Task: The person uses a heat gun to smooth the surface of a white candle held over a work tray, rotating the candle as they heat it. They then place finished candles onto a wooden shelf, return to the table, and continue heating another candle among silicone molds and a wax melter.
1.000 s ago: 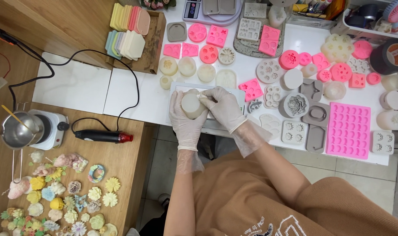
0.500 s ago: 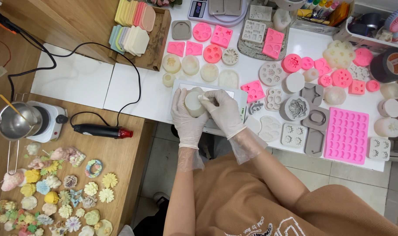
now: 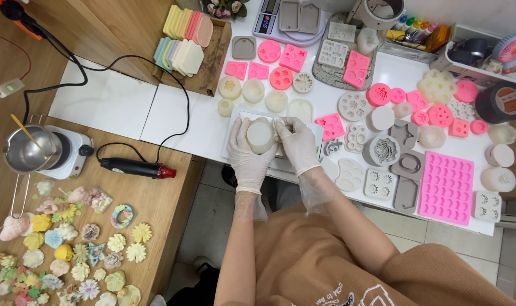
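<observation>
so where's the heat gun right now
In the head view the heat gun lies on the wooden table at left, between the small hotplate and the gloved left hand.

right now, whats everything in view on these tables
round mould: one, cream, held over a white tray
silicone moulds: many, pink, grey and white, across the white table
heat gun: one, black with red tip, wooden table
metal pot: one, on a small white hotplate, far left
wax flowers: many, pastel, lower left
foam pads: stack, pastel, top
scale: one, top centre
tape roll: one, black, right edge
left hand: gloved, gripping the mould
right hand: gloved, on the mould's side
</observation>
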